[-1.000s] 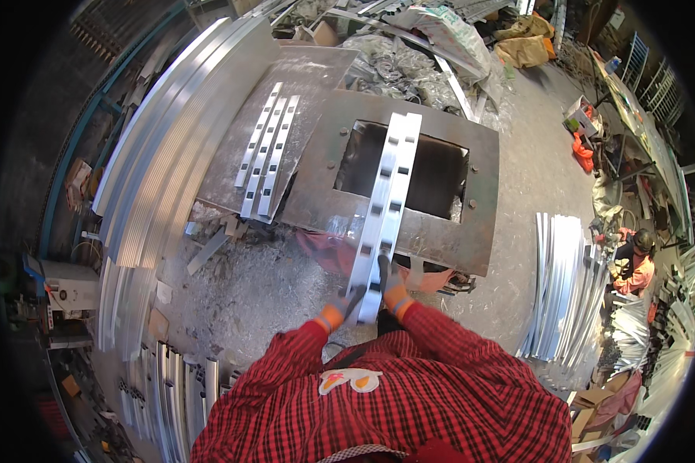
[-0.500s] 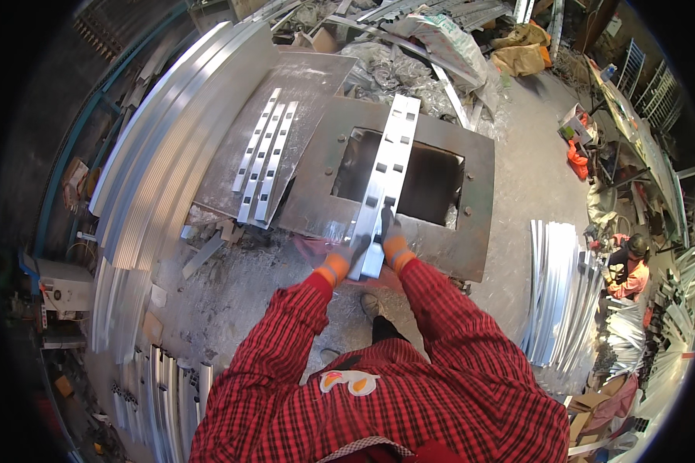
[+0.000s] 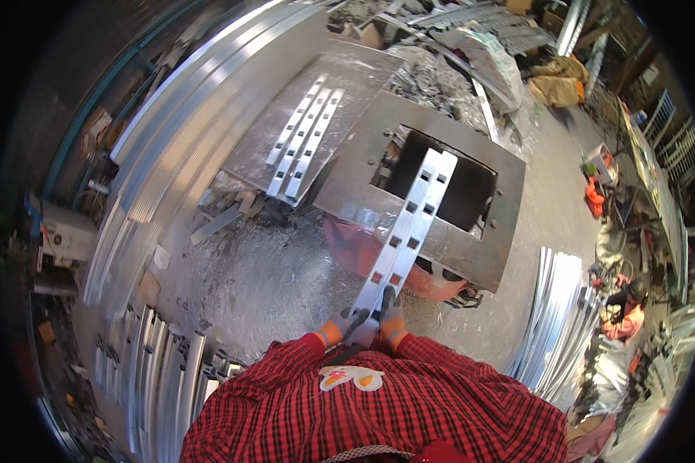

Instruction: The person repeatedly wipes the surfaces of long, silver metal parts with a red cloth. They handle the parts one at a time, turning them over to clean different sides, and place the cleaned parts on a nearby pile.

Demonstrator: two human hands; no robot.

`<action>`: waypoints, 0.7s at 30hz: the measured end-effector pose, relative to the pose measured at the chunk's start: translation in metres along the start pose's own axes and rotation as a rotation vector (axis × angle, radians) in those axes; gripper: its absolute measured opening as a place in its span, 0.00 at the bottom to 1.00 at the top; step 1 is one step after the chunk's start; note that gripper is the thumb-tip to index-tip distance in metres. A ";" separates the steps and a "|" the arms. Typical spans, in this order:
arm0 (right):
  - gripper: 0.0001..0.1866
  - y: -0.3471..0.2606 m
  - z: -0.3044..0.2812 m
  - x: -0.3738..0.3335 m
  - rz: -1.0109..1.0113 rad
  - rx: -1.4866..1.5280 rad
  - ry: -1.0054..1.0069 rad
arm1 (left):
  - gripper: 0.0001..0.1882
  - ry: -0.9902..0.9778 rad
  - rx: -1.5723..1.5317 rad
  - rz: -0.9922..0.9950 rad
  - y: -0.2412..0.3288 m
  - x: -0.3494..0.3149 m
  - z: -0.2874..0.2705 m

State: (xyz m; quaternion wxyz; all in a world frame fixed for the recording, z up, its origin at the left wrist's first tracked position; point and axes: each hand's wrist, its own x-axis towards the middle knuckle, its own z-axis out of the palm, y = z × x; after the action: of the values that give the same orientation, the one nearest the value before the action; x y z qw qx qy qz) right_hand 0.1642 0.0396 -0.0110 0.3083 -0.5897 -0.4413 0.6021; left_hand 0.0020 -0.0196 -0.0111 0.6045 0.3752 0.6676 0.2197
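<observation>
1. Three perforated metal strips (image 3: 302, 136) lie side by side on a sheet-topped bench (image 3: 363, 62), ahead and to the left of the person.
2. Long ridged metal profiles (image 3: 201, 131) run along that bench's left side; crumpled clear plastic (image 3: 425, 73) is heaped beyond the benches.
3. Straight ahead is a steel bench (image 3: 347, 189) with a large rectangular opening; red cloth (image 3: 351, 247) hangs or lies below its near edge, partly behind the held work.
4. Over to the right, a bundle of silver lengths (image 3: 552, 309) lies near a co-worker (image 3: 625, 316) in orange, well apart from the person.
5. Both gloved hands grasp a pair of perforated bars (image 3: 411, 225) at the near end: the left hand (image 3: 347, 324) closes around the left side, the right hand (image 3: 391, 315) grips the right side, its fingers pointing forward along the metal.
6. The pair slants away from the person's body, crosses the steel bench's near edge in view and ends over the opening; whether it touches the steel cannot be told.
7. Grey floor (image 3: 262, 285) spreads left of the hands, up to the profiles, and another strip of floor runs between the steel bench and the silver bundle.
</observation>
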 end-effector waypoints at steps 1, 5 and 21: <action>0.30 0.015 0.006 -0.007 0.042 0.022 -0.018 | 0.43 0.004 0.095 -0.042 -0.008 -0.017 -0.003; 0.26 0.096 0.034 -0.004 -0.076 0.080 -0.131 | 0.43 0.023 0.053 0.024 -0.020 -0.061 -0.023; 0.27 -0.054 0.191 -0.037 -0.025 0.248 -0.640 | 0.29 0.330 -0.433 0.061 -0.051 -0.130 -0.132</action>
State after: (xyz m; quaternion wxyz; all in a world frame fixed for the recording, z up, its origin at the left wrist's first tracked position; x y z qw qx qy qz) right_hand -0.0270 -0.0026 0.0370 0.2309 -0.3236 -0.4461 0.8018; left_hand -0.1395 -0.1299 0.0572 0.5469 0.2161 0.6828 0.4336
